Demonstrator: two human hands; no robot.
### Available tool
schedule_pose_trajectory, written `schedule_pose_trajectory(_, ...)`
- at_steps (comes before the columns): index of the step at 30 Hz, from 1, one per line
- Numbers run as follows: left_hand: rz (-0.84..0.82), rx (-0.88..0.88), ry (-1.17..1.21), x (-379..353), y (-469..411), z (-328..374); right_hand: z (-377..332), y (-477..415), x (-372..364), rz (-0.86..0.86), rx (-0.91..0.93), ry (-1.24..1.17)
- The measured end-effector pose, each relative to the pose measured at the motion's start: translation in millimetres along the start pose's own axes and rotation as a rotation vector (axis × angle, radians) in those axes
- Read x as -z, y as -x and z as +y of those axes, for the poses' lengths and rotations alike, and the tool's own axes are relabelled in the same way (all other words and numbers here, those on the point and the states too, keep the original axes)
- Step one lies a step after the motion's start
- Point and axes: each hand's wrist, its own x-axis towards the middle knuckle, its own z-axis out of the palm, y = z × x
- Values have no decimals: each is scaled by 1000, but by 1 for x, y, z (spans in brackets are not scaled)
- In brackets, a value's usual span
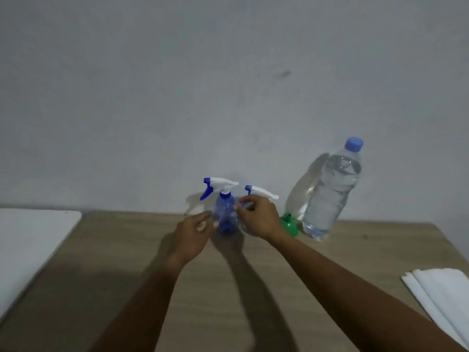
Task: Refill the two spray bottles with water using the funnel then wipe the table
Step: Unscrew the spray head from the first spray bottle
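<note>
Two small spray bottles stand at the table's far edge by the wall. The blue spray bottle (225, 214) has a white and blue trigger head. The second spray bottle (261, 192) stands to its right, its body hidden behind my right hand (256, 217), so I cannot tell whether that hand grips it. My left hand (194, 236) reaches toward the blue bottle with fingers apart, just short of it. A green funnel (289, 224) lies to the right. A large clear water bottle (330, 191) with a blue cap stands beside the funnel.
The wooden table (127, 250) meets a grey wall at the back. A white board or tray (30, 240) lies at the left edge. A stack of white paper towels (441, 293) lies at the right front.
</note>
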Motion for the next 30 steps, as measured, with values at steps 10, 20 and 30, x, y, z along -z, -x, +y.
schedule_pose_trajectory(10,-265,-41,260,-16,-67,-36,2,-47,-57,91,16,-275)
schedule_pose_trajectory(20,-309,-22,464,-23,-11,-37,19,23,-24,35,113,-212)
schedule_pose_trajectory(30,-370,2,448,-49,85,-14,38,101,29,-164,210,81)
